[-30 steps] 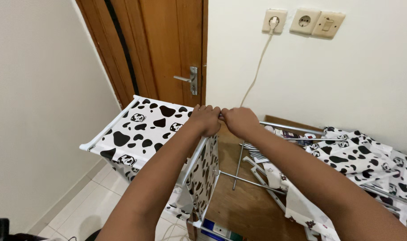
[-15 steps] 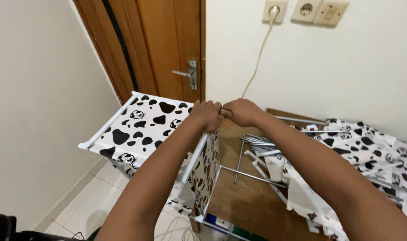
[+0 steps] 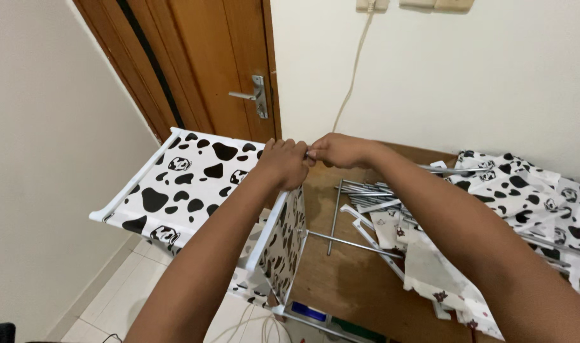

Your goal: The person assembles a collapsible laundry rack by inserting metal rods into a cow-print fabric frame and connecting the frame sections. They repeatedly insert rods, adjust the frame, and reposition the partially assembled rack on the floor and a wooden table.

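Head view, looking down over both forearms. My left hand (image 3: 283, 162) is curled shut over the near top corner of the shelf (image 3: 188, 184), a flat panel of cow-print cloth stretched on a white frame. My right hand (image 3: 341, 150) is pinched closed at that same corner, fingertips meeting the left knuckles; it seems to grip a thin metal rod end there, but I cannot tell exactly what sits between the fingers.

Key relation: the shelf runs away to the left of the hands, long axis roughly left to right, toward the door (image 3: 220, 63). The corner is directly under the left hand, so the left is the nearer; the right reaches in across from the other side. A side panel (image 3: 283, 244) of the same cloth hangs down from the frame just below the left wrist.

To the right, on the brown worktop (image 3: 347, 279): loose rods (image 3: 366, 190) lying in a bundle, and more cloth (image 3: 525, 190) heaped well apart from the hands. A cable (image 3: 353, 76) hangs down the wall behind.
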